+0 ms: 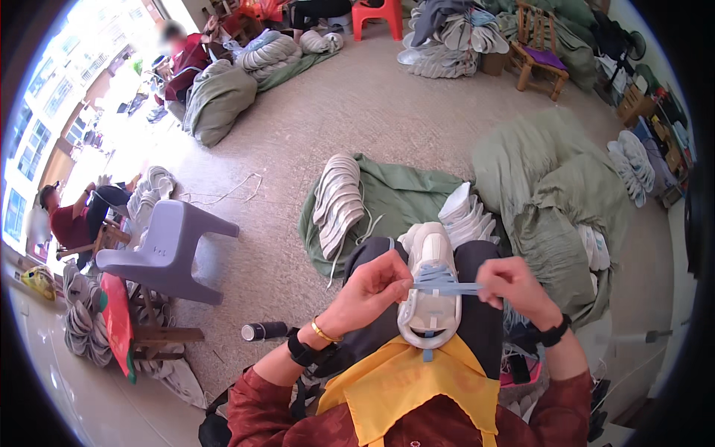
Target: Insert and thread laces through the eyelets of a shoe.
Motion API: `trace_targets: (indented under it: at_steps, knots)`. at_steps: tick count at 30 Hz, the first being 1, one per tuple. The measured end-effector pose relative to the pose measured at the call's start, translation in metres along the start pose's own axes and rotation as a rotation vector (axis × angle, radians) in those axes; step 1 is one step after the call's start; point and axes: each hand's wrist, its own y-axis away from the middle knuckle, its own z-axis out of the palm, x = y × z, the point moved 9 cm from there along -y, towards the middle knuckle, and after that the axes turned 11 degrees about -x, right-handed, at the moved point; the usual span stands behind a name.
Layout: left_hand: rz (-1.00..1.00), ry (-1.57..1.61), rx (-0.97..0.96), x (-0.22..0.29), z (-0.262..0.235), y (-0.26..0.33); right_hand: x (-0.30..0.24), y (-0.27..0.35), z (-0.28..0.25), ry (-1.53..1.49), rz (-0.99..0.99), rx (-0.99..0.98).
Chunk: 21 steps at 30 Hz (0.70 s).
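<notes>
Room: workshop floor (387, 112) strewn with green sacks and shoe stacks.
Left hand (370, 287): pinched shut on one end of the blue lace (447, 286).
Right hand (514, 284): pinched shut on the other end, lace taut between.
Shoe (430, 294): white, on the lap, under the lace.
Beyond grip: green sack (395, 197) spread open, holding white soles (337, 201).
Right of grip: bulging sack (551, 194), contents hidden.

- floor (387, 112): bare beige concrete
- green cloth (402, 197) spread flat on it, stack of white soles (337, 201) on top
- stuffed green sacks (551, 186) beside the cloth
- grey plastic chair (167, 249), dark can (264, 331) lying on its side
</notes>
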Motion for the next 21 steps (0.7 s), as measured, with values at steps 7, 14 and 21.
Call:
trace_targets:
  at_steps: [7,14,21]
  knots:
    - [-0.016,0.035,0.004,-0.019,-0.002,-0.009,0.039,0.075,-0.067,-0.336,-0.146,0.24]
    - [-0.05,-0.168,-0.009,-0.04,0.022,-0.009,0.098,0.112,-0.11,-0.383,0.047,0.656]
    - [-0.005,-0.492,0.11,-0.013,0.041,-0.016,0.003,0.043,-0.023,0.355,0.031,0.456]
